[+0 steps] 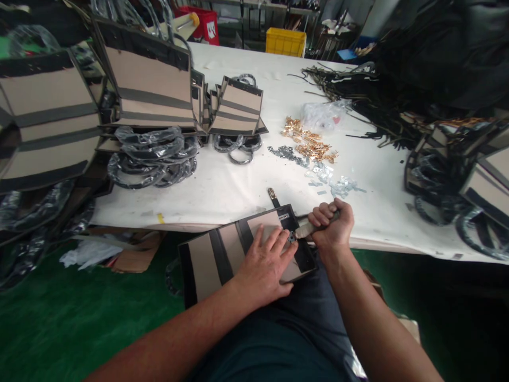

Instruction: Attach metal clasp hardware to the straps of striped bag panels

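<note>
A half-made bag piece (228, 249), beige with dark strips and black edges, lies tilted between my lap and the table's front edge. My left hand (266, 260) rests on it with fingers spread, the fingertips beside a small dark metal plate (291, 237). My right hand (332, 223) is closed round a hand tool with a pale grip (305, 229), its working end at the plate; the exact kind of tool is hidden by my fingers. Another small metal plate (283, 216) sits near the piece's far corner. A dark strap with a gold buckle (272, 194) sticks out beyond the far edge.
On the white table (222, 185) lie gold fittings (314, 146), dark small plates (288, 154) and silver plates (342, 185). Similar bag pieces (149, 79) with plastic-wrapped handles (153, 156) stand at left. Dark straps (382, 111) heap at right. A yellow crate (285, 42) stands behind.
</note>
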Demonstrator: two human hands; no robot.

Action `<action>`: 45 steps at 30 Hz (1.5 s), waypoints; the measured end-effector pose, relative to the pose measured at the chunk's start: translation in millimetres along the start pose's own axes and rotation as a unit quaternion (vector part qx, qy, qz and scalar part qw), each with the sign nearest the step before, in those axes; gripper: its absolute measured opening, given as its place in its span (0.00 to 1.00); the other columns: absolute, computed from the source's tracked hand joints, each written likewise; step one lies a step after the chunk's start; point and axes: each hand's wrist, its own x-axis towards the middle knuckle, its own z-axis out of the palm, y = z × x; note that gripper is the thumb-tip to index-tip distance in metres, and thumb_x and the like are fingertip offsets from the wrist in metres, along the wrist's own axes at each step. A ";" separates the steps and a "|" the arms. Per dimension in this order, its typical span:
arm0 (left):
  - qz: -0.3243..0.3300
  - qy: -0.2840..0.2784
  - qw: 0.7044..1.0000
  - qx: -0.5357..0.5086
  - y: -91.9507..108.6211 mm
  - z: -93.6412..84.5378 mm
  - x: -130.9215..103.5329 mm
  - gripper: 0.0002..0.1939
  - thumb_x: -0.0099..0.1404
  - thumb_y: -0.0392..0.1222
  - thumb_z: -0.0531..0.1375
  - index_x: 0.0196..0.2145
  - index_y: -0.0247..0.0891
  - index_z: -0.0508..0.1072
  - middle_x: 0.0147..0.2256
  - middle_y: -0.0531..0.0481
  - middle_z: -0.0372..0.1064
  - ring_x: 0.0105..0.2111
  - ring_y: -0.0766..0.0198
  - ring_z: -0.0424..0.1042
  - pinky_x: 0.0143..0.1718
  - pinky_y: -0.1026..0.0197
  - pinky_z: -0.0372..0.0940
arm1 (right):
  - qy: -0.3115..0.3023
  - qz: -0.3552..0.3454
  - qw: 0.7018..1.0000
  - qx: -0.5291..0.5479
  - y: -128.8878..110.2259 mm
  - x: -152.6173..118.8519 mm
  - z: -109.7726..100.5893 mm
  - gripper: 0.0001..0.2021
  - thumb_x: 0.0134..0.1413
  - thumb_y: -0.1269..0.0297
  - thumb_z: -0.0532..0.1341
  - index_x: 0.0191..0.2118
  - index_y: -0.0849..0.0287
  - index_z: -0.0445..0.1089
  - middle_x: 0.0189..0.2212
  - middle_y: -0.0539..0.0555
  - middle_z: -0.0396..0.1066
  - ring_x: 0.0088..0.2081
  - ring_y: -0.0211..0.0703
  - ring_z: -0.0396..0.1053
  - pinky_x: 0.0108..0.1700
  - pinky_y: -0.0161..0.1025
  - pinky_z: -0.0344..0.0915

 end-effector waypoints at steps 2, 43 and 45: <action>-0.001 0.001 1.000 -0.005 0.2 -0.3 -0.3 0.45 0.63 0.63 0.65 0.71 0.39 0.61 0.73 0.36 0.53 0.74 0.41 0.45 0.74 0.32 0.26 | 0.000 -0.017 1.000 -0.023 1.3 -1.8 2.1 0.19 0.50 0.59 0.64 0.24 0.54 0.51 0.17 0.39 0.45 0.15 0.29 0.41 0.16 0.31 0.48; -0.013 0.048 0.998 -0.046 -3.3 5.6 -9.1 0.48 0.57 0.59 0.72 0.69 0.42 0.62 0.75 0.36 0.46 0.75 0.40 0.41 0.75 0.36 0.33 | -0.196 -0.211 0.896 -0.337 1.2 -64.7 43.2 0.22 0.63 0.58 0.64 0.19 0.53 0.60 0.17 0.47 0.62 0.20 0.39 0.58 0.25 0.40 0.58; -0.012 0.047 0.998 -0.042 -1.7 3.5 -9.4 0.48 0.57 0.59 0.72 0.69 0.43 0.62 0.74 0.35 0.48 0.75 0.40 0.43 0.75 0.36 0.34 | -0.183 -0.190 0.891 -0.370 12.4 -61.5 34.6 0.22 0.63 0.57 0.64 0.19 0.54 0.60 0.16 0.47 0.62 0.20 0.38 0.57 0.26 0.39 0.57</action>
